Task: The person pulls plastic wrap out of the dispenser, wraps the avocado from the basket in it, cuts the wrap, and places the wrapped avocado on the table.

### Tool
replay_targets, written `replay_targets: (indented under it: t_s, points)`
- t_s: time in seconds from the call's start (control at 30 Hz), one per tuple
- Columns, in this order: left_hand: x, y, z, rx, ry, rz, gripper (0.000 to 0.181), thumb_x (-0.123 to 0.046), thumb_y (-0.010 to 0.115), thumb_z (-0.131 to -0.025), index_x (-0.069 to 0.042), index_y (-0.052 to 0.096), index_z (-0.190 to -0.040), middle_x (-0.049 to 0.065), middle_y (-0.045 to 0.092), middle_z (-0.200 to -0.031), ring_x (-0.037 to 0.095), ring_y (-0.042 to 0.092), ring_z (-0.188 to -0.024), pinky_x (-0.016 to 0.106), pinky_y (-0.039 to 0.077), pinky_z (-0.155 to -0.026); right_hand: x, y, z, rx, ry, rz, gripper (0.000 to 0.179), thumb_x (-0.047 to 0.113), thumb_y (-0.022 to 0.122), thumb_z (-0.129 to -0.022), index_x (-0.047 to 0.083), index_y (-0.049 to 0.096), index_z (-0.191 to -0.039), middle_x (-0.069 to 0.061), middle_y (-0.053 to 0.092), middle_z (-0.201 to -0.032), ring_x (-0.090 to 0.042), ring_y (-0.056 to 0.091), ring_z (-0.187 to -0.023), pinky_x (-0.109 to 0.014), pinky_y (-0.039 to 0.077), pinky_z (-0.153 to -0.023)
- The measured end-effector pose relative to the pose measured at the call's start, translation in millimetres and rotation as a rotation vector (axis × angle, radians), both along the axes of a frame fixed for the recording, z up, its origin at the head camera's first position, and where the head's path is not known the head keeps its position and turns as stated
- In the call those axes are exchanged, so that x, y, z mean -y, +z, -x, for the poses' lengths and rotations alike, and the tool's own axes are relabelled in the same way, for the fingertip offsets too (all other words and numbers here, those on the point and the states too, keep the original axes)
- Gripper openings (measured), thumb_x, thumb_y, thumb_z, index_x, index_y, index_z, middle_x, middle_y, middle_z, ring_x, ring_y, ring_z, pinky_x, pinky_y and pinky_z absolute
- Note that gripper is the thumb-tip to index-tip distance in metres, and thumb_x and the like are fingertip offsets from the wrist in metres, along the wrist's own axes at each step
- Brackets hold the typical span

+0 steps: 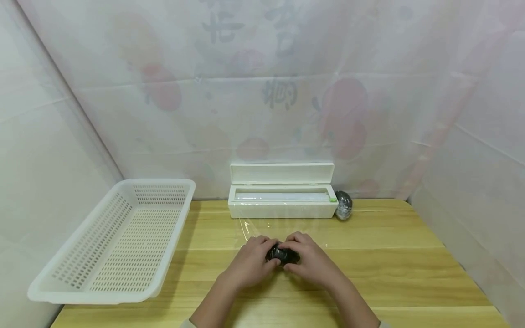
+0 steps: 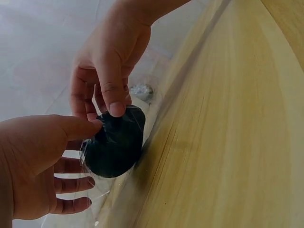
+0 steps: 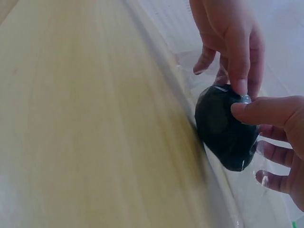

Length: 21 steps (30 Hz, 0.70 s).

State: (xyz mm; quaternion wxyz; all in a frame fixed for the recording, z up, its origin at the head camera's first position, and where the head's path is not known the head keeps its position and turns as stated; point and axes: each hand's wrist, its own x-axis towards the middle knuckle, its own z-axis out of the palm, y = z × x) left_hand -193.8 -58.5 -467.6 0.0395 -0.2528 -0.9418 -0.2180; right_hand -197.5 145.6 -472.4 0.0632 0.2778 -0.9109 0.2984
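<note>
Film dispenser [image 1: 283, 210], lid raised – landmark. Dark rounded object [image 1: 283, 256], film-wrapped in part, in front of the dispenser. Left hand [image 1: 255, 258] and right hand [image 1: 306, 258] both pinch this object, thumbs on top, other fingers slightly spread. Second dark object [image 1: 344, 205], wrapped, just beside dispenser's right end – white perforated basket [image 1: 135, 246] well to dispenser's left

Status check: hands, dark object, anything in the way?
Left hand, right hand: both gripping dark object. Clear film on it, more spread toward open white box. Nothing visibly blocking either hand.
</note>
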Motion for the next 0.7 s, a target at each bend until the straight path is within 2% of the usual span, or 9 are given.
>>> replay_targets:
  t_s: [0.17, 0.3, 0.47, 0.6, 0.7]
  points:
    - [1.1, -1.3, 1.3, 0.028, 0.014, -0.026, 0.065, -0.045, 0.067, -0.084, -0.018, 0.046, -0.139, 0.005, 0.048, -0.134, 0.025, 0.046, -0.118, 0.044, 0.046, -0.093, 0.4, -1.7, 1.6, -0.014, -0.017, 0.005, 0.045, 0.019, 0.078, -0.075, 0.028, 0.065, -0.117, 0.017, 0.05, -0.112, -0.007, 0.048, -0.109, -0.036, 0.047, -0.095]
    - [0.8, 0.1, 2.7, -0.013, 0.029, -0.076, 0.068, -0.039, 0.075, -0.077, -0.018, 0.047, -0.135, 0.002, 0.047, -0.132, 0.022, 0.046, -0.118, 0.042, 0.045, -0.094, 0.8, -2.2, 2.1, 0.001, -0.028, 0.015, 0.044, 0.019, 0.077, -0.076, 0.027, 0.065, -0.118, 0.018, 0.051, -0.112, -0.007, 0.049, -0.111, -0.037, 0.046, -0.097]
    - [1.4, 0.9, 4.4, -0.054, 0.031, -0.138, 0.053, -0.026, 0.08, -0.073, -0.021, 0.052, -0.118, -0.005, 0.051, -0.121, 0.016, 0.049, -0.109, 0.035, 0.046, -0.092, 0.8, -0.8, 3.9, 0.017, -0.028, 0.03, 0.045, 0.019, 0.077, -0.076, 0.028, 0.064, -0.118, 0.018, 0.051, -0.111, -0.006, 0.05, -0.109, -0.036, 0.046, -0.096]
    - [4.2, -2.1, 7.1, -0.049, 0.01, -0.195, 0.039, -0.019, 0.081, -0.072, -0.02, 0.061, -0.105, -0.007, 0.056, -0.108, 0.012, 0.054, -0.099, 0.029, 0.049, -0.086, 0.0, 0.9, 5.0, 0.039, -0.02, 0.046, 0.044, 0.019, 0.076, -0.076, 0.028, 0.064, -0.118, 0.018, 0.052, -0.112, -0.005, 0.051, -0.108, -0.036, 0.047, -0.096]
    - [7.5, -5.9, 11.1, -0.033, -0.01, -0.242, 0.035, -0.019, 0.082, -0.071, -0.02, 0.065, -0.102, -0.008, 0.059, -0.102, 0.009, 0.057, -0.092, 0.025, 0.05, -0.082, -0.8, 1.1, 5.9, 0.053, -0.012, 0.059, 0.043, 0.02, 0.076, -0.077, 0.027, 0.064, -0.118, 0.017, 0.052, -0.113, -0.006, 0.052, -0.109, -0.037, 0.046, -0.096]
